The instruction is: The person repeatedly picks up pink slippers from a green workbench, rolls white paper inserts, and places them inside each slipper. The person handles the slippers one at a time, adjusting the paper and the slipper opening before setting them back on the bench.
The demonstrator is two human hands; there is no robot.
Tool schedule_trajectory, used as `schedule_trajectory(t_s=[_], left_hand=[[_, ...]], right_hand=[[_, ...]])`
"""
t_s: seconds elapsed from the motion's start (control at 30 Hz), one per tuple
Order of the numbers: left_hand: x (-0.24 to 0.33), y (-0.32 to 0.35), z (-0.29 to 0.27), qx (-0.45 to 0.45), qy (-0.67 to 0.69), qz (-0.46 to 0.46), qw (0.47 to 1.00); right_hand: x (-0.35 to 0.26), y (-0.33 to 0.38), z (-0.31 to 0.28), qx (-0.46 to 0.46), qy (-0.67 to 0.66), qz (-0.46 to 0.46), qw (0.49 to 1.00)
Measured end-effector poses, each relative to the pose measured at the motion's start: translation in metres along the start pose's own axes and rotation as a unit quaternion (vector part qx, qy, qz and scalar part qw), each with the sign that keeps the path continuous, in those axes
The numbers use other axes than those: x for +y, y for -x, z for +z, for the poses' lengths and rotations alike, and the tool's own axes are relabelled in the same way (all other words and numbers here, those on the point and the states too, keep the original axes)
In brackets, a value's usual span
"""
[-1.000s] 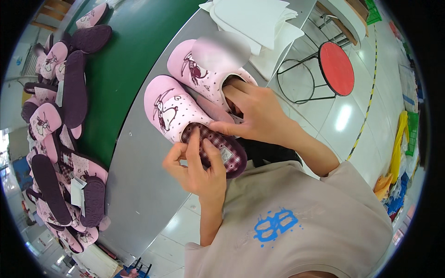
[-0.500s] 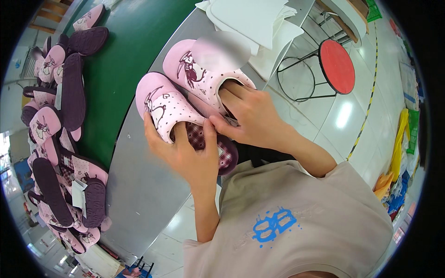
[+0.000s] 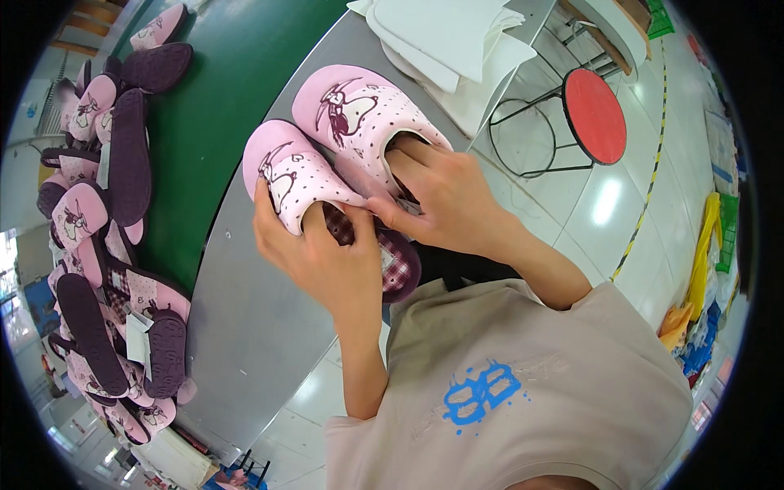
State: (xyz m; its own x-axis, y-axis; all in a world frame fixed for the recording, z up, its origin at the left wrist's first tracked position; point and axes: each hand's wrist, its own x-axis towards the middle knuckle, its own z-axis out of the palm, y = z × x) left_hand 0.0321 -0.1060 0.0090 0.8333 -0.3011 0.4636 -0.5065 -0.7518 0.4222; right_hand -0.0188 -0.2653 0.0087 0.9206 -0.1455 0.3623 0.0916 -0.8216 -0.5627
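Two pink slippers with dark dots and a stitched animal figure are held side by side, toes pointing away from me. My left hand [image 3: 327, 253] grips the left slipper [image 3: 286, 175], fingers reaching into its opening and along its outer side. Checked dark-red lining shows inside, and its heel end sticks out near my wrist. The right slipper [image 3: 355, 106] is in my right hand [image 3: 449, 192], whose fingers go into the opening. The thumbs of both hands meet near the inner edges of the slippers, where the two touch.
A pile of similar slippers [image 3: 90, 302] lies at the left, some showing dark soles. They rest along a green surface [image 3: 192, 139] beside the grey metal table [image 3: 245, 343]. White sheets [image 3: 441, 41] are stacked at the far end. A red-topped stool [image 3: 594, 117] stands at the right.
Both hands keep their hold on the slippers. The left thumb has bent inward towards the slipper's edge, and the slippers have shifted very slightly.
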Motion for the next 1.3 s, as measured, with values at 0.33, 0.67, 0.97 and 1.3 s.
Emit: schedule_trajectory(t_s=[0.33,0.67,0.97,1.3], left_hand=[[-0.005,0.006,0.003,0.020,0.058,-0.004,0.998],[-0.008,0.006,0.005,0.020,0.062,0.003,0.998],[-0.011,0.009,0.002,0.012,0.126,-0.014,0.992],[-0.007,0.007,0.001,0.024,0.094,-0.010,0.995]], right_hand=[[0.014,0.002,-0.008,0.000,-0.115,0.002,0.993],[0.002,0.000,-0.004,0.016,-0.089,0.043,0.995],[-0.005,-0.010,0.006,0.017,0.049,0.129,0.990],[0.000,0.000,-0.001,0.008,0.020,0.041,0.999]])
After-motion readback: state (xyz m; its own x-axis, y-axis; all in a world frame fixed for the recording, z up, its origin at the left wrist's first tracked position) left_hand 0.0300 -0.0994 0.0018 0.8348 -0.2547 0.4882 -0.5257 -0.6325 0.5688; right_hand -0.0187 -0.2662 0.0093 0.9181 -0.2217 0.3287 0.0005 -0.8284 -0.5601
